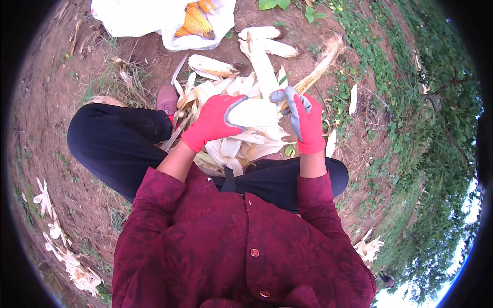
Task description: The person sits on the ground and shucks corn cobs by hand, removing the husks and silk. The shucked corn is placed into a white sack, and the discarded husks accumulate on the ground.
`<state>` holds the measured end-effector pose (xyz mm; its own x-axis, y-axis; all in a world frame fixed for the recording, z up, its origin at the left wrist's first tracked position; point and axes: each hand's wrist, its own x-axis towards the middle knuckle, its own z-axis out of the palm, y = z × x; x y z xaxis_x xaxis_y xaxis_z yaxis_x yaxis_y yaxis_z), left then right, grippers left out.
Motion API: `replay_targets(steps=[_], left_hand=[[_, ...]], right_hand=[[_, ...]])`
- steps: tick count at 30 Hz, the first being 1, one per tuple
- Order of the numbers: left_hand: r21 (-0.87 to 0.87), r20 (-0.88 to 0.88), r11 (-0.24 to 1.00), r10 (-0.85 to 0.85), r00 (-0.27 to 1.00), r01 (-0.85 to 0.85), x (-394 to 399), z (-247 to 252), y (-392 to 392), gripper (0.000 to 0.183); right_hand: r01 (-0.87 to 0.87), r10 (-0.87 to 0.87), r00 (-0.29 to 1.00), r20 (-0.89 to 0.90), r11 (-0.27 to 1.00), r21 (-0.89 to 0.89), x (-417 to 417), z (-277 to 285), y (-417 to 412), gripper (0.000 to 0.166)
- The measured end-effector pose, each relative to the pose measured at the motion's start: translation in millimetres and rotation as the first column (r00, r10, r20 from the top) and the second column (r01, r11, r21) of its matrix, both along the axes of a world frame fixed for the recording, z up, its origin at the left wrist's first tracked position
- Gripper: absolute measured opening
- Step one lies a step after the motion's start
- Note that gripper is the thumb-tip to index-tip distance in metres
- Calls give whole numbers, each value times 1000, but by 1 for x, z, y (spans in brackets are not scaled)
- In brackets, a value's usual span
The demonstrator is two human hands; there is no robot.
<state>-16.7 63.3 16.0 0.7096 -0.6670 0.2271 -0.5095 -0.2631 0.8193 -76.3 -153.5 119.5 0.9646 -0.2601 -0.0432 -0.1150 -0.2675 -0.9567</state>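
My left hand (pixel 215 117), in a red glove with a grey palm, grips the blunt end of a corn ear in its pale husk (pixel 252 112). At the ear's other end my right hand (pixel 302 115), gloved the same way, pinches a strip of dry husk with brown silk (pixel 317 73) that sticks out up and to the right. Pale husk covers the ear; no kernels show on it. Beneath both hands lies a heap of loose corn husks (pixel 231 148). A long pale husk (pixel 264 69) rises just beyond the ear.
A white sack (pixel 131 19) at the top holds bare yellow corn cobs (pixel 196 23). Several unhusked ears (pixel 277 47) lie on the brown soil beyond the heap. Scattered husks (pixel 71 265) lie behind at lower left. Green weeds (pixel 369 50) and bushes (pixel 435 154) line the right side.
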Motion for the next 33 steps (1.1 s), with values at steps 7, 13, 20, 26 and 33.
replay_targets(steps=[7, 13, 20, 26, 33], left_hand=[[187, -26, 982, -18, 1000, 23, 1, 1, 2, 76], [141, 80, 990, -22, 997, 11, 6, -5, 13, 73], [-48, -229, 993, -113, 967, 105, 4, 15, 6, 73], [24, -104, 988, 155, 982, -153, 9, -1, 14, 77], [-190, -317, 802, 495, 809, -566, 29, 26, 24, 82]], right_hand=[[-82, 129, 989, 78, 895, -438, -8, -10, -18, 23], [-123, 142, 941, -309, 989, 80, -8, 3, -11, 39], [-216, 138, 975, 172, 426, 879, -6, -20, 2, 49], [-375, -1, 920, 393, 294, 879, -5, 14, -17, 49], [139, -127, 945, -301, 990, 21, -13, 17, -32, 38]])
